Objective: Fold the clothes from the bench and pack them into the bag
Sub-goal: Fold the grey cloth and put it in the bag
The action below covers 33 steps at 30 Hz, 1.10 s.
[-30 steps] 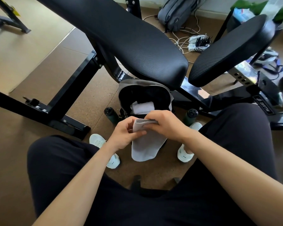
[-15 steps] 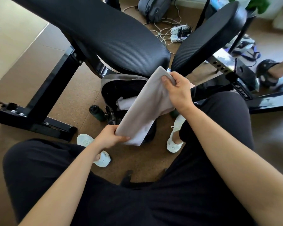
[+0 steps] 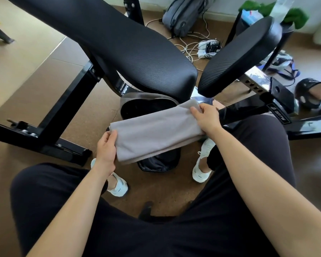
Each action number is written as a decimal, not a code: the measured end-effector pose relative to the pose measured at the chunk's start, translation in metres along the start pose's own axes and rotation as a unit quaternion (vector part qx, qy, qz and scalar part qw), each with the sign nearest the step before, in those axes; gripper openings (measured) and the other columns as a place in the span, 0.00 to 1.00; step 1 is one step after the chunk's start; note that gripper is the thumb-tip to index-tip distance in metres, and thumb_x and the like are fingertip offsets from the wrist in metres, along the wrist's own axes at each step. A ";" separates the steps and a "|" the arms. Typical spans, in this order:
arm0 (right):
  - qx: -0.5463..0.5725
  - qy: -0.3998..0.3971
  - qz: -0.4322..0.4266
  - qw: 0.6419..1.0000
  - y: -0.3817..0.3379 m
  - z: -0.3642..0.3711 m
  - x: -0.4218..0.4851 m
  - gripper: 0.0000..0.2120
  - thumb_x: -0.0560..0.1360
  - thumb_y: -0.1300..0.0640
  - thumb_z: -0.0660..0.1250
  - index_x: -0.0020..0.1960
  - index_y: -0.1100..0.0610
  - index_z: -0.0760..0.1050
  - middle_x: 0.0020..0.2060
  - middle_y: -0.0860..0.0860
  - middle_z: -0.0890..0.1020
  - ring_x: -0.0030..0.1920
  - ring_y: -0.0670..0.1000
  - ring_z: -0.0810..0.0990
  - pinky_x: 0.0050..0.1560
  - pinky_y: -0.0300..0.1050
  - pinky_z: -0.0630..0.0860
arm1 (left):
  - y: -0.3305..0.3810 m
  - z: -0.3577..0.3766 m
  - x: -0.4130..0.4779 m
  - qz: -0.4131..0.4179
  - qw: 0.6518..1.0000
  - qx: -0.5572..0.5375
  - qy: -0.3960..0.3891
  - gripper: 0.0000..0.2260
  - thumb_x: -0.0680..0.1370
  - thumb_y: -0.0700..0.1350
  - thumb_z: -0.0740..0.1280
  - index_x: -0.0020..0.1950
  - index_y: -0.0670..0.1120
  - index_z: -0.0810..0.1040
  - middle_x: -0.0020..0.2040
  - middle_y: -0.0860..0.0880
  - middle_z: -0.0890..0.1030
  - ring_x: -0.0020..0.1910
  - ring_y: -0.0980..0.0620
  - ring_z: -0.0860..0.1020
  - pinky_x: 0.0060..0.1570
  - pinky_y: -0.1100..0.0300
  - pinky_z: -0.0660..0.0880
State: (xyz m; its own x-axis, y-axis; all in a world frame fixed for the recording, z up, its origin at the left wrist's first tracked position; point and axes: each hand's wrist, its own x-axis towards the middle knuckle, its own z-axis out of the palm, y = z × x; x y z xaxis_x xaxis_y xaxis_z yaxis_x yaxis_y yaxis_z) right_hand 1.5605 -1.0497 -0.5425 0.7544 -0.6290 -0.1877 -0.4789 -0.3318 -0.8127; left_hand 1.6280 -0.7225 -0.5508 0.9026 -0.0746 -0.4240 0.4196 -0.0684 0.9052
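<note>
A grey cloth [image 3: 156, 132], folded into a long band, is stretched between my hands above the open bag. My left hand [image 3: 106, 147] grips its near-left end; my right hand [image 3: 206, 118] pinches the far-right end. The black bag with a grey rim [image 3: 135, 101] stands on the floor between my feet, under the black padded bench [image 3: 130, 49]. Most of the bag's opening is hidden behind the cloth.
The bench's second pad [image 3: 243, 54] rises at the right, its black frame [image 3: 63, 117] spreads to the left. A grey backpack [image 3: 183, 14], cables and a power strip [image 3: 207, 48] lie behind. Another person's sandalled foot [image 3: 309, 93] is at the right edge. My white shoes [image 3: 202, 167] flank the bag.
The small bunched cloth has been pulled out between my hands into a long folded band; it hung steeply half a second ago and now lies nearly level over the bag.
</note>
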 end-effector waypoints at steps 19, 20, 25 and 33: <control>0.067 -0.204 -0.103 0.971 -0.027 0.056 -0.067 0.09 0.79 0.52 0.70 0.43 0.56 0.76 0.35 0.49 0.79 0.38 0.47 0.76 0.43 0.54 0.75 | 0.013 0.027 -0.030 0.064 0.974 0.150 -0.158 0.08 0.83 0.45 0.67 0.61 0.46 0.79 0.52 0.43 0.85 0.49 0.44 0.84 0.44 0.51 0.81; 0.079 -0.227 -0.110 0.964 -0.029 0.059 -0.072 0.07 0.79 0.52 0.70 0.44 0.54 0.77 0.37 0.49 0.81 0.39 0.47 0.78 0.44 0.53 0.76 | 0.013 0.030 -0.033 0.062 0.971 0.154 -0.172 0.08 0.83 0.44 0.67 0.61 0.44 0.78 0.51 0.41 0.85 0.48 0.42 0.84 0.43 0.49 0.81; 0.060 -0.304 -0.126 0.942 -0.034 0.065 -0.089 0.16 0.74 0.43 0.74 0.55 0.51 0.78 0.46 0.48 0.83 0.47 0.47 0.83 0.49 0.46 0.80 | 0.018 0.030 -0.044 0.019 0.953 0.126 -0.274 0.09 0.84 0.44 0.61 0.60 0.41 0.73 0.47 0.42 0.86 0.44 0.41 0.86 0.36 0.56 0.81; -0.003 -0.263 -0.143 0.954 -0.028 0.067 -0.081 0.09 0.73 0.50 0.76 0.48 0.49 0.77 0.39 0.43 0.80 0.39 0.40 0.77 0.42 0.37 0.72 | 0.018 0.028 -0.042 0.002 0.936 0.132 -0.327 0.18 0.77 0.48 0.58 0.63 0.46 0.77 0.52 0.40 0.86 0.49 0.40 0.86 0.43 0.57 0.80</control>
State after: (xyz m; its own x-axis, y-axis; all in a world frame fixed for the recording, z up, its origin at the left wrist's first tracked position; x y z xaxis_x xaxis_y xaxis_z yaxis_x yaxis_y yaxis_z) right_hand 1.5428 -0.9420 -0.5411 0.9748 -0.0720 -0.2109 -0.2208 -0.4422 -0.8693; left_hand 1.5954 -0.7486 -0.5175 0.6156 -0.6632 -0.4257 0.2992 -0.3029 0.9048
